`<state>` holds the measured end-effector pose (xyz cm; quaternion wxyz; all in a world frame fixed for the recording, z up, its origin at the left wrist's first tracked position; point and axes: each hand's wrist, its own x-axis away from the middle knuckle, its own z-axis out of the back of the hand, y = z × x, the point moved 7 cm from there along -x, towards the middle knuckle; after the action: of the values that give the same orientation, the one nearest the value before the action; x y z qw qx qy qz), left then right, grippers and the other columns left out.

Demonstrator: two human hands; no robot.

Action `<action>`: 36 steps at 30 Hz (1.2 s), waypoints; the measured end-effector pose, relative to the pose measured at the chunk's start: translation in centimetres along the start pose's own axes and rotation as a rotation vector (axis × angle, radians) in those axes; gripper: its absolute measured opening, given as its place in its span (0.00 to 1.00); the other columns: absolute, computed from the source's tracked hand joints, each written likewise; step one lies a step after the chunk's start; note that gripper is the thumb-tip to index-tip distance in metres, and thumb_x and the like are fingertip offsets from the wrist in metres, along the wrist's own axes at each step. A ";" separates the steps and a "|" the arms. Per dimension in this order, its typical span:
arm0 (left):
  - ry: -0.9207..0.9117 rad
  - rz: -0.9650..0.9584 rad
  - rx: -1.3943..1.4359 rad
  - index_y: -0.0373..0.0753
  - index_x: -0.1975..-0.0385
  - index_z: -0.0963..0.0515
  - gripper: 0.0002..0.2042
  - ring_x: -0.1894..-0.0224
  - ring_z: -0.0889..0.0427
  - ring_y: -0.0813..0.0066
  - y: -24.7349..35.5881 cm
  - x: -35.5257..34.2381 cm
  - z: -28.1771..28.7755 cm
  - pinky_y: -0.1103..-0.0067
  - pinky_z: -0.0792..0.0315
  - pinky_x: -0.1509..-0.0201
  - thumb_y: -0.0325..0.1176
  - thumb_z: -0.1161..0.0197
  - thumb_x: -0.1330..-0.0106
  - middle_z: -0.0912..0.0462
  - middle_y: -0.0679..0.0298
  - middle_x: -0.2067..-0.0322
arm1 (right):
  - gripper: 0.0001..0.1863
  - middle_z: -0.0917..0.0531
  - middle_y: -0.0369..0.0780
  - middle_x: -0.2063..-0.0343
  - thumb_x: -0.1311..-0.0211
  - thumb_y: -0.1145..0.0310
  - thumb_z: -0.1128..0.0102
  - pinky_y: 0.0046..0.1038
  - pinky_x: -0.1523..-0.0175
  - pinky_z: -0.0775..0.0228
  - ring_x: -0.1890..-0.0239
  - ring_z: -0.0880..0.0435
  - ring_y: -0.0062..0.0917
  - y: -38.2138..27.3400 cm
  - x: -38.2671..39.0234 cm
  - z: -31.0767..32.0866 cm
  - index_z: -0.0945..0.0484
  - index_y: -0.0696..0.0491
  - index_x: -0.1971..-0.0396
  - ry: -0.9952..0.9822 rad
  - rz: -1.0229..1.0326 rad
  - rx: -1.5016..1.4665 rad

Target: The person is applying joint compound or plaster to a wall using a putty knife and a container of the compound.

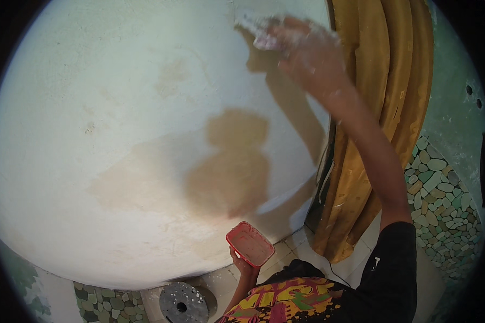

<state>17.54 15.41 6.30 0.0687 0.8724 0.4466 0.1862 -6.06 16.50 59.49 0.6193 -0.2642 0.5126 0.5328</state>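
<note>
High on a pale wall [124, 75], at the upper right, my right hand [310, 51] is closed around a putty knife [264, 39]. The hand is smeared with white and blurred by motion, as is the tool, whose blade points left at the wall. I cannot tell whether the blade touches the surface. Low in front of my body, my left hand [243, 265] holds a red rectangular tub [246, 224] from below and the side. Greyish-pink putty [251, 245] coats its inside. Beige damp-looking patches and my shadow mark the wall.
A brown pleated curtain [380, 107] hangs right of the wall, behind my right arm. A grey round drum with a central hole [183, 302] stands on the tiled floor at lower left. Pebble-stone cladding [442, 199] covers part of the right side. A thin cable [337, 273] lies near my body.
</note>
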 end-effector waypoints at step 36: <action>-0.001 0.067 0.011 0.45 0.37 0.35 0.31 0.40 0.30 0.60 -1.7 1.5 -1.5 0.59 0.38 0.34 0.60 0.54 0.34 0.29 0.61 0.41 | 0.22 0.18 0.35 0.60 0.47 0.63 0.38 0.37 0.53 0.27 0.56 0.19 0.33 -5.9 1.0 -0.6 0.22 0.39 0.49 -0.277 0.278 -0.169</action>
<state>16.47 17.55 7.57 0.0581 0.8873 0.4182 0.1855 -0.90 14.64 57.11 0.5802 -0.1663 0.4076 0.6853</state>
